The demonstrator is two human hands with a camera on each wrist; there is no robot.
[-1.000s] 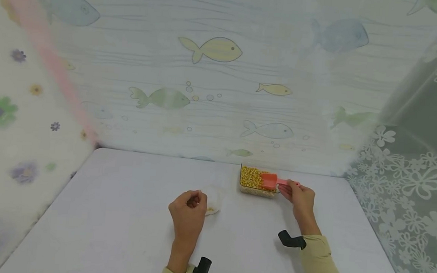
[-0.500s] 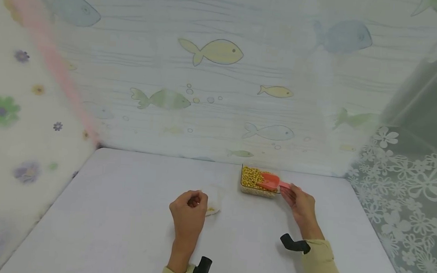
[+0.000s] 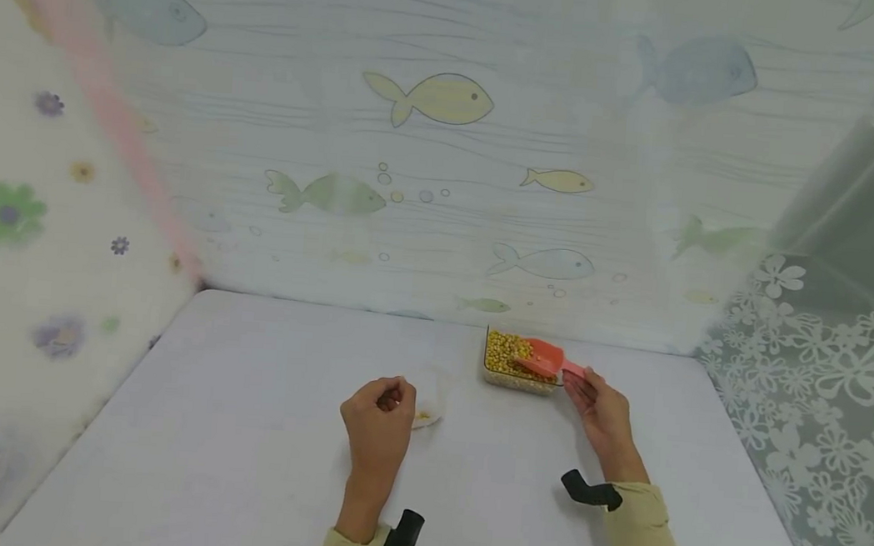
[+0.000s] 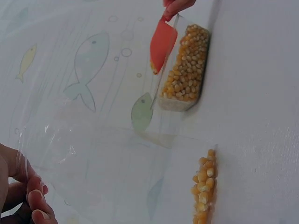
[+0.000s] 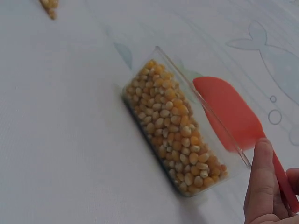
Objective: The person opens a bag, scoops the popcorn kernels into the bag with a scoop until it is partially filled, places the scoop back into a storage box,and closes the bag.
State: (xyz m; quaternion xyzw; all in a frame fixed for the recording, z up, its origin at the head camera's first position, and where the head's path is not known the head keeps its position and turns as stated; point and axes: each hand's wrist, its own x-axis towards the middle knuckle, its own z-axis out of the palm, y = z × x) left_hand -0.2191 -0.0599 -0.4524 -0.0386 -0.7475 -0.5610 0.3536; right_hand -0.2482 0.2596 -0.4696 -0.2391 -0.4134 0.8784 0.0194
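Note:
My right hand [image 3: 604, 413] grips the handle of a red scoop [image 3: 544, 357]. The scoop's bowl is over a clear rectangular container [image 3: 516, 385] filled with yellow corn kernels [image 5: 170, 126], its handle sloping down toward the hand. A few kernels show at the scoop's lip in the left wrist view. To the left, my left hand [image 3: 378, 424] pinches the top of a clear plastic bag [image 4: 93, 144] between thumb and fingers. Several corn kernels [image 4: 203, 186] lie in the bottom of the bag, near the table; in the head view the hand partly hides it.
A white-covered table [image 3: 232, 427] carries everything. The container stands near its back edge, close to a fish-printed curtain [image 3: 442, 181]. Flower-printed sheets hang along the left and right sides. A black curved piece [image 3: 591, 489] projects from the right cuff, another [image 3: 404, 533] from the left.
My right hand has moved slightly down, tilting the scoop so its bowl stands higher than its handle. My left hand keeps holding the bag in about the same place.

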